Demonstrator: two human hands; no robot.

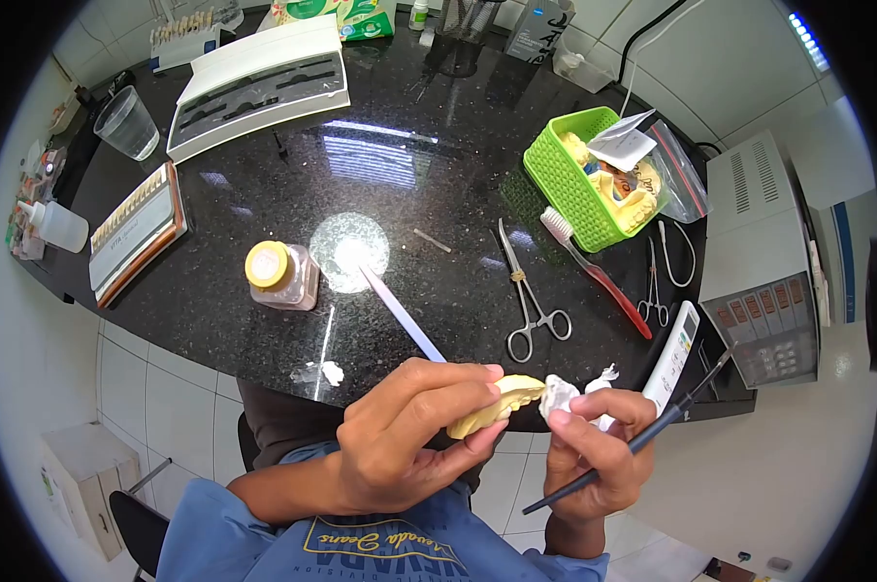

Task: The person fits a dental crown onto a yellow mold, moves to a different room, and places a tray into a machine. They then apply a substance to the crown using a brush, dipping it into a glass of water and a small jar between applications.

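My left hand [409, 432] grips a yellow dental cast [497, 405] between thumb and fingers, just above the front edge of the counter. Close beside it, my right hand [601, 451] pinches a crumpled white wad [558, 396], like tissue or cotton, whose edge is right at the cast's end. The same hand carries a thin dark-handled brush [660, 427], slanting up to the right with its tip away from the cast. Behind my left hand, a pale lilac stick-like tool [400, 312] lies on the counter.
A yellow-capped jar [281, 276] stands left on the black counter [409, 209]. To the right lie scissor-handled forceps [526, 301], a red toothbrush [603, 276] and a white handheld device [673, 357]. A green basket [569, 194] holds more casts. An open white case [259, 92] sits at the back.
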